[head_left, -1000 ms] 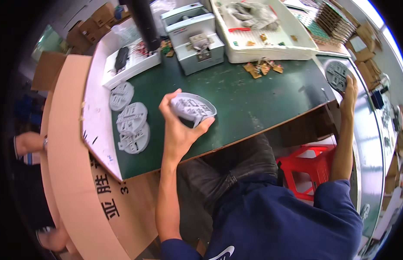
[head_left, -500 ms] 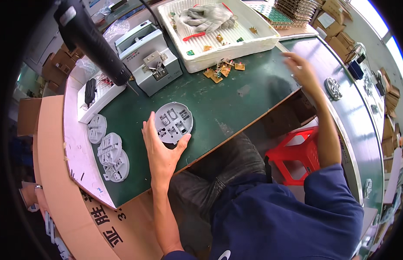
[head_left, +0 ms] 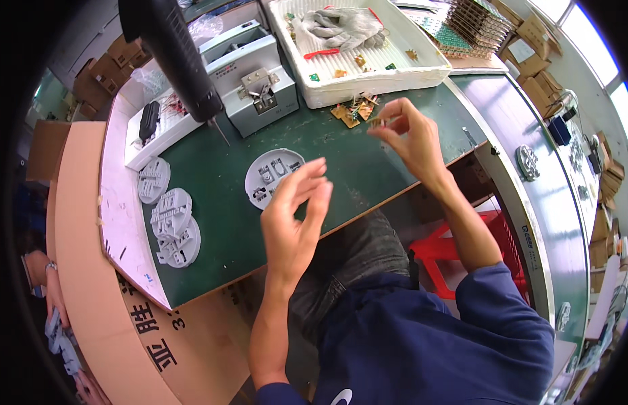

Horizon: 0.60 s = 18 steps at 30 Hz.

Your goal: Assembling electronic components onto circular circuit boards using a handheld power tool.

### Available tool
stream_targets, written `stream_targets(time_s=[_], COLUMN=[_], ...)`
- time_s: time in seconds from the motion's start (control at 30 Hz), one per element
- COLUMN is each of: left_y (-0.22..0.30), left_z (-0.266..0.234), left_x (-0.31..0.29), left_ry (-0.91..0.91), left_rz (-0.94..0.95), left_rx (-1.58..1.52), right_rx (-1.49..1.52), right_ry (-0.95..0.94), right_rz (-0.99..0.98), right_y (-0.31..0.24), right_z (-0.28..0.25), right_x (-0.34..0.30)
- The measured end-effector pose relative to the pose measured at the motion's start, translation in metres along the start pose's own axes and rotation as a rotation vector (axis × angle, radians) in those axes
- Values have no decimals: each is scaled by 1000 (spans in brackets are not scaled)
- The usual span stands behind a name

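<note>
I kept the left hand [head_left: 290, 219] loosely open before the round grey casing [head_left: 266, 177]; the right hand [head_left: 416, 140] pinched a small circuit board [head_left: 377, 124]. Under both wrists ran the front edge of the worktop [head_left: 223, 239].

Right of the white tray [head_left: 376, 86], daylight is being admitted by windows [head_left: 589, 37] and glare spread across a table [head_left: 560, 196]; peripheral shapes are being bowed.

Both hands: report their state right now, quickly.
Left hand: open, holding nothing, partly hiding the round grey housing.
Right hand: closed in a pinch on a small brownish piece.
</note>
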<state>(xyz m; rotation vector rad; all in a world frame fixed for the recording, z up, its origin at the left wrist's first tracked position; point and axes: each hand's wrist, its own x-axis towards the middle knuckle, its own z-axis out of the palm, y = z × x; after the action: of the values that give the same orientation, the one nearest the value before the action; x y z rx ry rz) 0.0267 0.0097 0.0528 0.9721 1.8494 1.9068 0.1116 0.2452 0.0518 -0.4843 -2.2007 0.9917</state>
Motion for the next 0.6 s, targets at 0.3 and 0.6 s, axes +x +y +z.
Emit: stream_targets(time_s=[0.3,0.6], left_y=[-15,-16], left_z=[10,-14], left_x=[16,7], left_ry=[-75,-34], left_rz=[-72,19], left_rx=[-298,-282], right_rx=[171,817], right_ry=[-240,-632], right_rz=[-91,166], right_y=[-43,-41], right_z=[26,26], right_x=[-34,-27])
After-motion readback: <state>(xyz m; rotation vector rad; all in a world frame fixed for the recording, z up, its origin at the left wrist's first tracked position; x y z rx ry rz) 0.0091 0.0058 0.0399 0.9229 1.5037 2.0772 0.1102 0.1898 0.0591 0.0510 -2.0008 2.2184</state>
